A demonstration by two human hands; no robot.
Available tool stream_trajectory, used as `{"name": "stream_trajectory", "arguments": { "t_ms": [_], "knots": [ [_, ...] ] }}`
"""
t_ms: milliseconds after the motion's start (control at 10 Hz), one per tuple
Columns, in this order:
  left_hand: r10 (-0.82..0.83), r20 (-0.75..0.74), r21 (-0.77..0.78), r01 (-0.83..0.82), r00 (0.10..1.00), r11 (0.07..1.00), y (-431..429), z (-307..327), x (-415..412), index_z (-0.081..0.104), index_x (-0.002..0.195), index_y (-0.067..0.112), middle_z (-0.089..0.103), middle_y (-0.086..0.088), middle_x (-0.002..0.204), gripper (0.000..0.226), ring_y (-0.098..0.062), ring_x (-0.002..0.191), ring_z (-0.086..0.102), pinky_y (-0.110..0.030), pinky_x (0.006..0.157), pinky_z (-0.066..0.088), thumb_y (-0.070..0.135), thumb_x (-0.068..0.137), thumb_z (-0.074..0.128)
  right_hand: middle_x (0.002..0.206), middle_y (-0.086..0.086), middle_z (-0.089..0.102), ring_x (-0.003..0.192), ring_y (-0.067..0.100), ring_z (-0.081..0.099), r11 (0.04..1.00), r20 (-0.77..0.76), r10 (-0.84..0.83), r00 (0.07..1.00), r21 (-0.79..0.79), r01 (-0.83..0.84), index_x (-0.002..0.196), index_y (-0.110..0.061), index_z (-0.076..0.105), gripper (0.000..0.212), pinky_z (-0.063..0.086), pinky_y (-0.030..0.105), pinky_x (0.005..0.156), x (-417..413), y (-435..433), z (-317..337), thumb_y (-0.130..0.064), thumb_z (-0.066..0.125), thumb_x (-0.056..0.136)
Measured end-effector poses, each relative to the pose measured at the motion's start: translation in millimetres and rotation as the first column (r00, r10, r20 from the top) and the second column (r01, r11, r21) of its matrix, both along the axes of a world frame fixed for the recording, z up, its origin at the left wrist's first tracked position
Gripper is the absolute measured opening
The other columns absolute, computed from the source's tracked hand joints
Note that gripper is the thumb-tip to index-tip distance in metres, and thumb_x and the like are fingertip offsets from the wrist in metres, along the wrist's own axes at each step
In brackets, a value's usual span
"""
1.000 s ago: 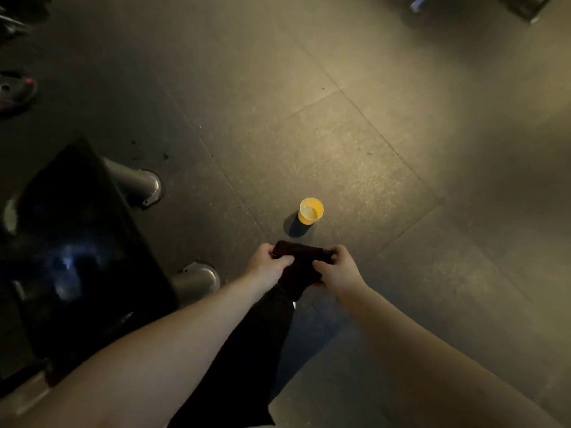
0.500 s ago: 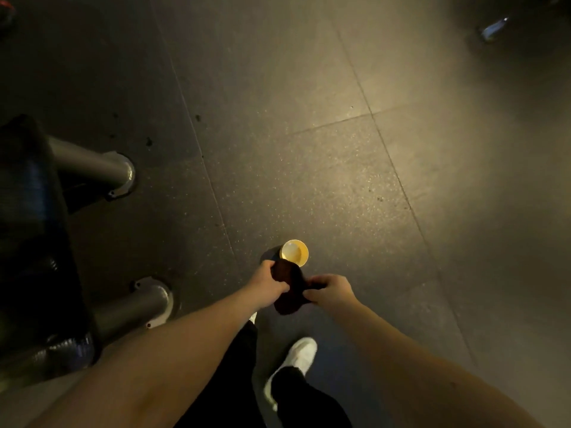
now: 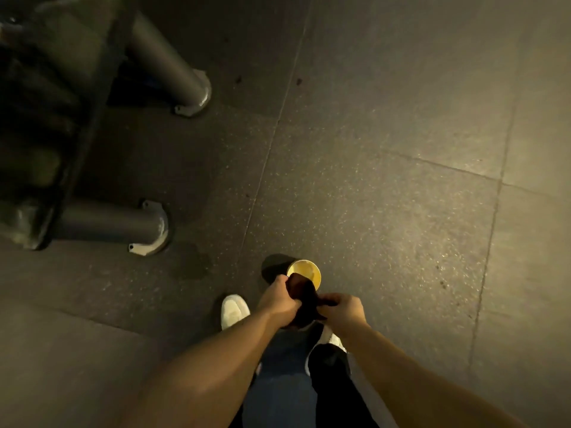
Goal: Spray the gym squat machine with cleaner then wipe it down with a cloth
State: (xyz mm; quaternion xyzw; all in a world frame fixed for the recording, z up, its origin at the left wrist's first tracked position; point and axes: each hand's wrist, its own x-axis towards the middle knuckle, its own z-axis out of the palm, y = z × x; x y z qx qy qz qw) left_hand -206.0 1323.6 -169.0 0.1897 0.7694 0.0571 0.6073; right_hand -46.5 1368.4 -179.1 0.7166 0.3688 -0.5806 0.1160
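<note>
Head view. Both hands hold a dark cloth [image 3: 304, 299] bunched between them. The left hand [image 3: 279, 299] grips its left side with curled fingers, and the right hand [image 3: 341, 312] pinches its right edge. Just beyond the grip, overlapped in view by the cloth's top, a yellow cup [image 3: 310, 267] stands on the speckled floor [image 3: 386, 180] (any print is too dim to read). The squat machine [image 3: 61, 103], on two grey tubular feet [image 3: 114, 225], stands well left of the grip.

Both hands, left hand [image 3: 279, 299] and right hand [image 3: 343, 310], grip a dark cloth [image 3: 304, 296] over a yellow cup [image 3: 306, 270]; machine legs [image 3: 117, 225] at ten o'clock.
</note>
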Motion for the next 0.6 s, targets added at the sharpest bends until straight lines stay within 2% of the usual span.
{"name": "stream_trajectory", "arguments": {
  "t_ms": [100,200,300,400,500,600],
  "knots": [
    [0.126,-0.015,-0.033,-0.126,0.992,0.991,-2,-79,24,0.040,0.149,0.023,0.054,-0.006,0.141,0.062,-0.029,0.129,0.055,-0.037,0.096,0.048,0.016,0.095,0.067,0.076,-0.004,0.078,0.076,0.019,0.078,1.000,0.017,0.027,0.999,-0.014,-0.027,0.077,-0.032,0.079,0.037,0.065,0.043,0.081,10,10,-77,0.003,0.070,0.085],
    [0.239,-0.015,-0.060,-0.239,0.971,0.969,-5,-160,38,0.040,0.151,0.026,0.054,-0.006,0.145,0.065,-0.030,0.131,0.055,-0.039,0.098,0.050,0.015,0.094,0.068,0.081,0.005,0.079,0.081,0.025,0.077,1.000,0.013,-0.004,1.000,-0.019,0.004,0.088,-0.021,0.080,0.031,0.064,0.045,0.085,11,16,-155,0.008,0.070,0.085],
    [0.293,0.037,-0.067,-0.290,0.955,0.955,-11,-221,40,0.037,0.155,0.028,0.052,-0.005,0.149,0.066,-0.028,0.135,0.052,-0.041,0.106,0.047,0.019,0.097,0.067,0.096,0.011,0.077,0.088,0.027,0.076,1.000,0.024,-0.029,0.999,0.007,0.029,0.106,-0.013,0.078,0.030,0.063,0.044,0.088,8,19,-222,0.008,0.071,0.087],
    [0.334,0.078,-0.053,-0.331,0.939,0.942,-18,-243,34,0.039,0.155,0.025,0.051,-0.003,0.150,0.058,-0.025,0.135,0.052,-0.035,0.102,0.046,0.017,0.102,0.060,0.110,0.008,0.072,0.097,0.029,0.073,0.995,0.029,-0.092,0.995,-0.032,0.093,0.119,-0.017,0.073,0.039,0.063,0.044,0.087,0,19,-251,0.008,0.068,0.090],
    [0.353,0.059,-0.066,-0.349,0.934,0.935,-27,-225,22,0.042,0.152,0.022,0.054,-0.006,0.145,0.053,-0.023,0.129,0.057,-0.031,0.091,0.048,0.017,0.102,0.059,0.122,0.007,0.065,0.105,0.030,0.069,0.997,0.049,-0.071,0.996,-0.028,0.073,0.128,-0.021,0.070,0.047,0.062,0.046,0.090,-14,19,-232,0.007,0.064,0.091],
    [0.388,0.038,-0.068,-0.385,0.921,0.920,-37,-178,6,0.047,0.149,0.019,0.058,-0.008,0.139,0.048,-0.024,0.124,0.059,-0.032,0.095,0.051,0.017,0.102,0.059,0.098,0.003,0.068,0.084,0.024,0.070,1.000,0.084,0.014,0.996,0.006,-0.015,0.116,-0.020,0.075,0.035,0.063,0.046,0.086,-26,14,-176,0.002,0.064,0.092]
  ]
}}
